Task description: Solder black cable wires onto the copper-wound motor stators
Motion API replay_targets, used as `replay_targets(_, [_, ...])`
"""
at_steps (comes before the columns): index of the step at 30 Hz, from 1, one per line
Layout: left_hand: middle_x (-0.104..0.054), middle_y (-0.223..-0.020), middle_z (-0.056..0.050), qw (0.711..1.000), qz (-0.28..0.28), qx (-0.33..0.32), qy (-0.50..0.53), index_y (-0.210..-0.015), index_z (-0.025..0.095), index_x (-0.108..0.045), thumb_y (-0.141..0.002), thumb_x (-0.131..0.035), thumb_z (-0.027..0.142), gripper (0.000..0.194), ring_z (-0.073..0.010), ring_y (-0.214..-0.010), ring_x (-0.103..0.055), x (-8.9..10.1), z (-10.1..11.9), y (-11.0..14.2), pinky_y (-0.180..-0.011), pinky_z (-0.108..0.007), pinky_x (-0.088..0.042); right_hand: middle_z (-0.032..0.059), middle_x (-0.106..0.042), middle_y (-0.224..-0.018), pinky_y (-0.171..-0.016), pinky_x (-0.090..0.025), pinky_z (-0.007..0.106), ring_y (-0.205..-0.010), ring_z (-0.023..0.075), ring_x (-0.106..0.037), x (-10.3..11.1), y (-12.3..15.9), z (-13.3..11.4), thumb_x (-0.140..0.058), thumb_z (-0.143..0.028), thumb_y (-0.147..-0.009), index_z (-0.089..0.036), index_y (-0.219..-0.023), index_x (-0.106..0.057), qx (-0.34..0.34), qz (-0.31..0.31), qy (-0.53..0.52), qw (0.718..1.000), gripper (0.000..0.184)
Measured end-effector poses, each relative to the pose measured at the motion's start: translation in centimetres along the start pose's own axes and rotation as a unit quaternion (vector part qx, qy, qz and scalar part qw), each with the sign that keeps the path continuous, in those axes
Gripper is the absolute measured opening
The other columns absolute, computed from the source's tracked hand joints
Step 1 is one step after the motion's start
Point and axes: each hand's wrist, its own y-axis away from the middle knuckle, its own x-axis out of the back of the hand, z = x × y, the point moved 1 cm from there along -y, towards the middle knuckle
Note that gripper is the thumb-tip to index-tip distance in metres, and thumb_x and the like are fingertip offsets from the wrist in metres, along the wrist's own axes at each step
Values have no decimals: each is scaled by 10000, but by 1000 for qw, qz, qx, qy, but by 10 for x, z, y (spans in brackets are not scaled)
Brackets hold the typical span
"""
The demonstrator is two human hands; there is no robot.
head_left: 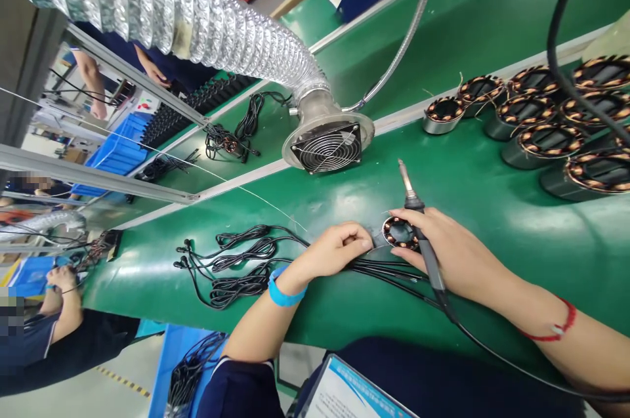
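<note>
A small motor stator (399,233) with copper windings lies on the green bench between my hands. My right hand (445,249) is closed around a soldering iron (418,224), whose tip points up and away from me, and its fingers also rest against the stator. My left hand (339,247), wearing a blue wristband, is closed in a pinch on thin black wires (384,268) right beside the stator. Those wires run under my right wrist.
A fume extractor fan (327,146) on a silver flexible duct (197,11) stands just beyond my hands. Several wound stators (546,139) are grouped at the right. Bundles of black cables (236,267) lie at the left. Other workers sit at the left and far side.
</note>
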Motion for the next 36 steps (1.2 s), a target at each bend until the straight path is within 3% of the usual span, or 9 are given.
replay_targets(4, [-604,-718,-11,997,24,-2,72,-760,133,-660,-874,-639,363,257,-112,-719,-522,-10,5,-14,-730,-250,-415,77,-649,-911,-660,-511,351,-754,233,-619,0,-1,-1,-521,-398,-970,-202,-1300,-528,8,12,6,1000,384])
replay_targets(10, [-553,-677,19,991,18,-12,131,-794,131,-623,-866,-642,370,251,-76,-622,-443,-18,9,-31,-640,-223,-362,77,-644,-897,-661,-499,344,-740,227,-614,3,0,-2,-485,-444,-1006,-187,-1299,-522,22,37,49,998,392])
replay_targets(12, [-552,-721,27,993,26,-20,117,-856,140,-602,-849,-688,412,285,-72,-635,-447,-15,3,-23,-637,-216,-362,84,-651,-907,-683,-507,359,-759,237,-620,3,1,1,-486,-474,-1003,-187,-1301,-529,5,33,55,998,416])
replay_targets(16, [-546,-727,27,999,-33,0,20,-873,143,-618,-849,-711,388,264,-82,-646,-455,-13,-9,-3,-623,-220,-374,97,-665,-953,-714,-516,371,-802,247,-629,2,2,5,-510,-473,-990,-183,-1317,-527,-6,34,39,999,438])
replay_targets(21, [-634,-842,-23,996,19,-45,-71,-900,139,-691,-940,-559,277,195,-114,-753,-522,-12,-10,3,-743,-244,-436,96,-652,-959,-743,-533,383,-833,252,-640,1,4,6,-517,-489,-984,-194,-1337,-521,-29,20,33,999,460])
replay_targets(27, [-655,-872,-47,989,7,-110,-100,-850,131,-706,-926,-541,220,202,-129,-809,-567,-10,1,-5,-819,-268,-454,108,-658,-966,-735,-540,383,-847,253,-648,2,3,2,-482,-482,-1009,-168,-1324,-524,-1,36,53,998,448])
replay_targets(32, [-687,-846,-45,993,-87,-35,73,-814,115,-683,-936,-561,245,215,-111,-769,-583,-22,5,-20,-815,-259,-485,104,-685,-1002,-764,-540,383,-866,247,-659,7,2,8,-505,-412,-993,-182,-1343,-529,13,-19,16,1000,420])
replay_targets(34, [-667,-820,-35,996,-66,-28,57,-857,115,-676,-955,-547,272,226,-113,-776,-579,-27,5,-22,-812,-257,-483,107,-695,-1048,-803,-544,397,-901,252,-665,13,1,12,-502,-391,-989,-186,-1368,-517,7,-27,6,1000,431])
replay_targets(36, [-651,-847,-29,997,-42,-30,-58,-955,129,-676,-950,-574,293,194,-128,-798,-579,-32,5,-20,-797,-264,-479,120,-696,-1117,-848,-548,422,-954,265,-670,19,0,17,-506,-394,-975,-189,-1392,-504,-17,-25,4,1000,464])
